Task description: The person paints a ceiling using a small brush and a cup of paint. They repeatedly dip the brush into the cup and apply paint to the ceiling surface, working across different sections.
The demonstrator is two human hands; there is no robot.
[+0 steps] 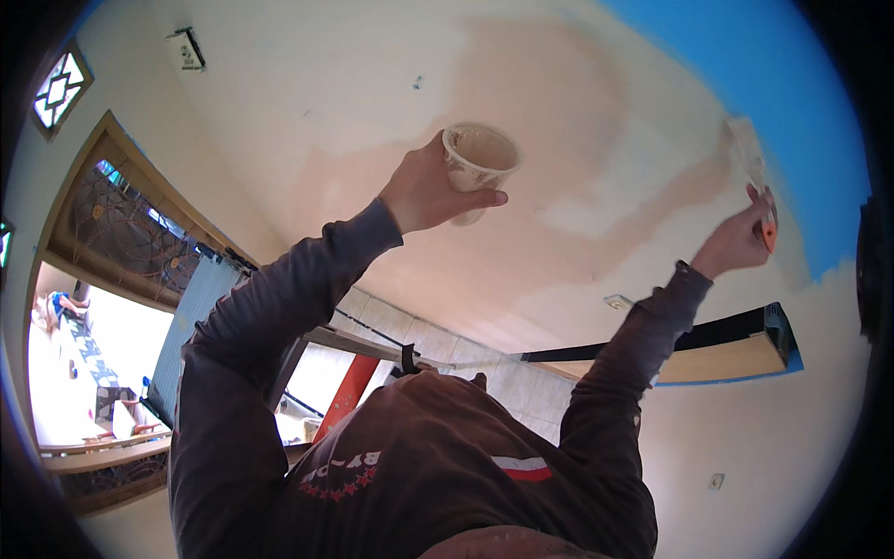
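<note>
because whatever is inside could spill, the plastic cup (481, 160) sits near the middle of the frame with its mouth upward, probably held so on purpose. the left hand (424, 189) is closed around it – thumb across the near side, the other fingers mostly hidden behind – which leaves the rim free, seemingly so a brush could dip in. pale smears coat the cup; how full it is, i cannot tell.

at the right of the frame, the right hand (736, 240) grips the brush (752, 168) by its orange handle, bristles pointing up, likely so the tip leads and the fingers stay off the surface. the bristles lie along the border between the pale wall (372, 84) and the blue area (764, 65) at upper right; whether they press on it is hard to tell. darker tan patches (540, 84) spread across the upper middle – perhaps damp – between cup and brush.
</note>
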